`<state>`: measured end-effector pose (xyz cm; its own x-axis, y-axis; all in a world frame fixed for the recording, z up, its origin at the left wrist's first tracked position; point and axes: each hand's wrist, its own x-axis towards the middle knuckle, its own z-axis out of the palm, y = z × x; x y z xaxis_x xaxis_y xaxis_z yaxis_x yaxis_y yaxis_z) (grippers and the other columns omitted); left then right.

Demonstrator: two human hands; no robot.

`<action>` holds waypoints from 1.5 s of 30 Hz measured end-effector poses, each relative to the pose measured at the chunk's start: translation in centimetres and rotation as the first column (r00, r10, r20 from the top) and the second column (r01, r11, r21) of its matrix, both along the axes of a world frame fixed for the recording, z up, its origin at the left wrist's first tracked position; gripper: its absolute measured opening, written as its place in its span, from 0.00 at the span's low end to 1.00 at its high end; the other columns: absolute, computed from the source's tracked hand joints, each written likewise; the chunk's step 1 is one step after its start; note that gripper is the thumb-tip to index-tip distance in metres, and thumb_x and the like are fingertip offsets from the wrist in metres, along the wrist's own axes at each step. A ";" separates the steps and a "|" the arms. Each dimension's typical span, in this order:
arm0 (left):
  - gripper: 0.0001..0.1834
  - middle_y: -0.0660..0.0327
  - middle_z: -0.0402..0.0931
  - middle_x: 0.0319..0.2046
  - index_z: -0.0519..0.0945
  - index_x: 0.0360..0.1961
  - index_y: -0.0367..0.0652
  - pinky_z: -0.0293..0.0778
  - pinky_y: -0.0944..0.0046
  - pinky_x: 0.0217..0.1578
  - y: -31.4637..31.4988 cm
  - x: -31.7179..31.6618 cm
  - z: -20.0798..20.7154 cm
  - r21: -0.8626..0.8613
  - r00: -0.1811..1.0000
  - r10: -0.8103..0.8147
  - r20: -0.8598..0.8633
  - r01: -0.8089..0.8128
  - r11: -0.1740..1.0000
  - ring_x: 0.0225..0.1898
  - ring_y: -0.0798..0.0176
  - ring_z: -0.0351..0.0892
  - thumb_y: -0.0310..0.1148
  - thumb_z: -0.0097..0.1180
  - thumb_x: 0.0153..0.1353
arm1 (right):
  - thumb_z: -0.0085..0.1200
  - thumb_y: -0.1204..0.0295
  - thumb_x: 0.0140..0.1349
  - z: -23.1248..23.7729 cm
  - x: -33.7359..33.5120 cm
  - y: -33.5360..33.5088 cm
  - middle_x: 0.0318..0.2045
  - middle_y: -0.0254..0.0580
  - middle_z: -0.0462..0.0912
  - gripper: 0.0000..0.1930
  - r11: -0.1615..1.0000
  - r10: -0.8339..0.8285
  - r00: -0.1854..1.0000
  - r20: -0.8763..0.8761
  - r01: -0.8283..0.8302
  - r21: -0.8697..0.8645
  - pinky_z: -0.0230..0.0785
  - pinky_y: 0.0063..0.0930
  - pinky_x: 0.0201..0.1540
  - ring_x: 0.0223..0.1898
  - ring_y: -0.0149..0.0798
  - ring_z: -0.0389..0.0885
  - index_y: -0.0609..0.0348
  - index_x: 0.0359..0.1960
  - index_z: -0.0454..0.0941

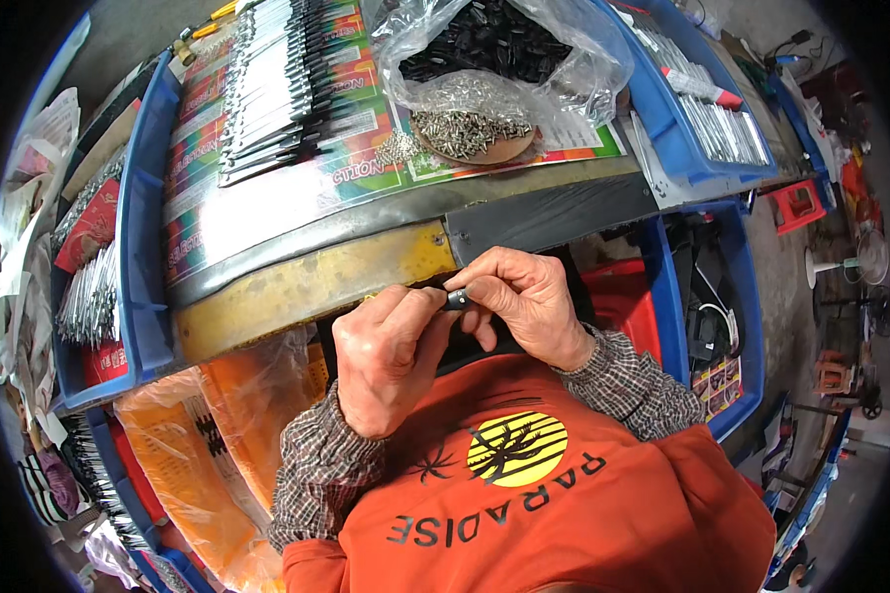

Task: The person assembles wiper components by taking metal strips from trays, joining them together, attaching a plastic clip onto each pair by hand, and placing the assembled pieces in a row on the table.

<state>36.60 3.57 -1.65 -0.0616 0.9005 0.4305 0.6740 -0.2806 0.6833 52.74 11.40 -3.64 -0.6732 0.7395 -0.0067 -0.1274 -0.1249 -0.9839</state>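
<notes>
Both my hands meet just off the table's front edge, around a small black cylindrical part (456, 299) with a pale spot on it. My left hand (384, 346) is closed, its thumb and fingertips pinching the part's left end. From the other side my right hand (529, 301) grips it between thumb and forefinger, the other fingers curled below. Beyond them, a clear plastic bag (598, 49) holds many black plastic pieces (489, 44). Small silver metal pins (470, 128) lie heaped on a round tray in front of the bag, some spilled beside it.
Long silver-and-black rods (267, 94) lie in a row on the colourful printed mat (193, 222). Blue bins (148, 198) flank the table left and right, with more rods inside. Orange plastic-lined crates (153, 425) stand below left; a red container (623, 296) is below right.
</notes>
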 end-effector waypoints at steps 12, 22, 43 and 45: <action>0.10 0.56 0.73 0.20 0.78 0.31 0.39 0.71 0.59 0.21 0.2 0.5 -0.8 0.026 0.999 0.049 -0.008 -0.048 0.998 0.21 0.53 0.75 0.20 0.63 0.46 | 0.53 0.70 0.66 -0.5 -0.2 0.1 0.21 0.37 0.80 0.10 0.997 -0.065 0.997 0.040 0.063 0.052 0.67 0.15 0.20 0.17 0.23 0.75 0.67 0.37 0.78; 0.10 0.57 0.73 0.20 0.78 0.31 0.38 0.69 0.62 0.20 0.2 0.9 -0.6 0.091 0.996 0.073 -0.042 -0.069 0.993 0.19 0.57 0.74 0.20 0.63 0.46 | 0.54 0.73 0.64 0.5 -0.7 -0.5 0.21 0.32 0.78 0.06 0.990 -0.121 0.986 0.119 0.112 0.082 0.64 0.13 0.18 0.17 0.19 0.72 0.64 0.34 0.77; 0.07 0.54 0.73 0.22 0.76 0.30 0.41 0.71 0.55 0.26 4.6 -9.6 1.7 0.102 0.919 0.246 -0.310 -0.225 0.969 0.26 0.49 0.76 0.25 0.62 0.50 | 0.55 0.79 0.61 1.6 -0.7 3.7 0.24 0.34 0.78 0.09 0.840 -0.271 0.959 0.090 0.190 0.508 0.67 0.16 0.24 0.21 0.21 0.73 0.64 0.43 0.76; 0.08 0.53 0.75 0.24 0.76 0.31 0.41 0.71 0.56 0.26 5.4 -10.9 2.1 0.146 0.893 0.275 -0.355 -0.238 0.960 0.27 0.48 0.77 0.25 0.61 0.51 | 0.57 0.79 0.59 1.5 -0.9 3.8 0.23 0.34 0.78 0.09 0.886 -0.253 0.961 0.110 0.184 0.426 0.67 0.18 0.25 0.22 0.22 0.73 0.64 0.42 0.76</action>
